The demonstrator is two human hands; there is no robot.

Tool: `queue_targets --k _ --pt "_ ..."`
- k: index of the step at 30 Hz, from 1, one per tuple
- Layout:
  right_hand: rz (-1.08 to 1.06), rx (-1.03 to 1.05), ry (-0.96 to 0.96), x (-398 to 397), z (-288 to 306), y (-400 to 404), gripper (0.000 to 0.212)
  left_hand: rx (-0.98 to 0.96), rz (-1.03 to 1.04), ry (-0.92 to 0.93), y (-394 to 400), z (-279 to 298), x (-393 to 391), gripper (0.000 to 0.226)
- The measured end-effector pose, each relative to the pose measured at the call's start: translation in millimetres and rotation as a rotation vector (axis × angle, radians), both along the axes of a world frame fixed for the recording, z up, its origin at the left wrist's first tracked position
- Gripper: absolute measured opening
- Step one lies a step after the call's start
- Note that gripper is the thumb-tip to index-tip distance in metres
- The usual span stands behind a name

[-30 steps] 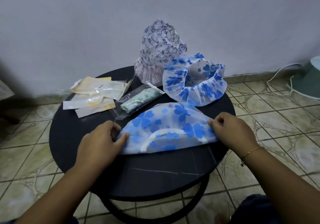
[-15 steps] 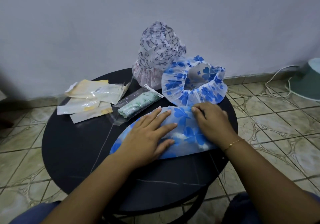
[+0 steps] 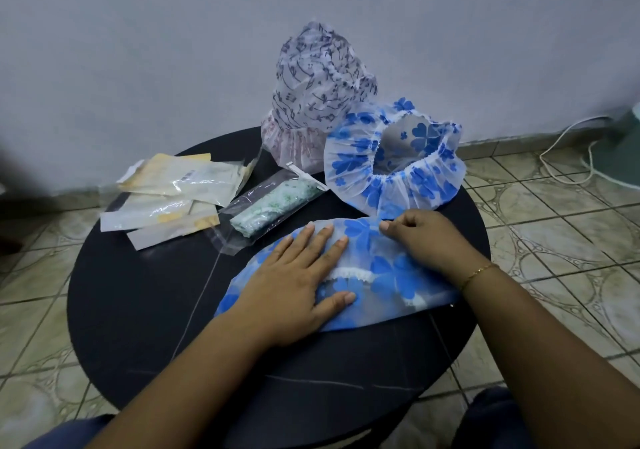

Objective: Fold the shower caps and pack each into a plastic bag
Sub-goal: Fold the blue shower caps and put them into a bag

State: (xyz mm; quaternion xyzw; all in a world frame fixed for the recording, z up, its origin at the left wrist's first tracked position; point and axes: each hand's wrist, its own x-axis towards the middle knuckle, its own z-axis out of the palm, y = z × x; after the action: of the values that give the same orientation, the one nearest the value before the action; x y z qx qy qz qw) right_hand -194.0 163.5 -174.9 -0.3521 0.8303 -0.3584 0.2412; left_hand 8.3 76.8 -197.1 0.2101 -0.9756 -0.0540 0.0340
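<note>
A blue-flowered shower cap [image 3: 391, 272] lies folded flat in a half-moon on the round black table [image 3: 145, 310]. My left hand [image 3: 298, 278] presses flat on its left half with straight fingers. My right hand [image 3: 426, 237] rests on its upper right part, fingers curled and pinching the cap's top edge. Behind it, a second blue-flowered cap [image 3: 391, 157] sits open and unfolded. A white cap with dark music notes [image 3: 318, 91] stands puffed up at the back. A clear bag holding a rolled green-patterned cap [image 3: 273, 206] lies to the left.
A pile of flat plastic bags with yellowish inserts [image 3: 166, 195] sits at the table's back left. The wall [image 3: 173, 50] rises close behind the table. A white cable [image 3: 568, 150] runs over the tiled floor [image 3: 561, 233] at right.
Both hands moved in from the cap's two ends. The left hand now lies flat on the cap's left half, and the right hand has shifted to its top edge. The cap looks flatter.
</note>
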Motion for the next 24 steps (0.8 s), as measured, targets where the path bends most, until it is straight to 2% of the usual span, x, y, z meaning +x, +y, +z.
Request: queue_targets --k 5,7,12,14,16,18,20,22,24 --pt "-0.115 -0.055 0.025 -2 -5 -5 0.031 0.056 0.076 -0.055 -3 -2 0 0.083" --pt "-0.105 -0.007 0.138 1 -9 -6 0.033 0.074 0.1 -0.072 -3 -2 0 0.091" --pt "-0.099 0.08 0.393 12 -7 -2 0.028 0.104 0.124 -0.095 -3 -1 -1 0.095" --pt "-0.114 0.036 0.622 22 -1 4 0.027 0.117 0.134 -0.084 -3 0 2 0.095" --pt "-0.036 -0.054 0.752 41 3 11 0.034 0.118 0.149 -0.074 -2 0 4 0.095" --pt "0.134 -0.009 0.753 61 -1 15 0.047 0.115 0.158 -0.076 -1 0 6 0.095" --pt "0.283 0.181 0.673 71 -12 16 0.063 0.107 0.159 -0.086 -1 -1 9 0.098" --pt "0.358 0.336 0.596 69 -18 17 0.073 0.108 0.16 -0.099 -2 -2 13 0.098" --pt "0.384 0.372 0.562 65 -19 17 0.078 0.111 0.172 -0.114 -3 -3 18 0.096"
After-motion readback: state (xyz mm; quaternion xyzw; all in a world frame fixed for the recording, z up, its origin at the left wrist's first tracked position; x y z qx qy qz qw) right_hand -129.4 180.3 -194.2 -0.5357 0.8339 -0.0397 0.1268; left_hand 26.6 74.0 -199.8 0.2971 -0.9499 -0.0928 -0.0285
